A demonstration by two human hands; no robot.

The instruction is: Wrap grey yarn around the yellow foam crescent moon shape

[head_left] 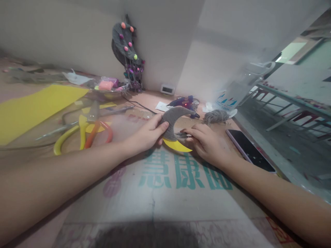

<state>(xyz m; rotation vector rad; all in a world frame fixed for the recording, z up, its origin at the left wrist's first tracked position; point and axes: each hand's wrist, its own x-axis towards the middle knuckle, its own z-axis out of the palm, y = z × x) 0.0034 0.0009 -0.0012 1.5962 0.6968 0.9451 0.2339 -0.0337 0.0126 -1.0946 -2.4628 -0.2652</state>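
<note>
A yellow crescent moon (pixel 178 145), its upper part wrapped in grey yarn, is held up over the printed board. My left hand (pixel 155 130) is closed on the wrapped side, thumb in front. At the lower end my right hand (pixel 203 139) pinches a small bundle of grey yarn (pixel 183 135) between thumb and fingers. Bare yellow shows along the crescent's lower tip. Behind my right hand lies a loose skein of grey yarn (pixel 216 116).
Scissors with yellow and orange handles (pixel 97 134) and a yellow sheet (pixel 38 110) lie left. At the back are a dark glue gun (pixel 184 102), a small display (pixel 167 89) and a hanging moon ornament (pixel 125 44). A phone (pixel 250 150) and a clear jug (pixel 235 89) stand right.
</note>
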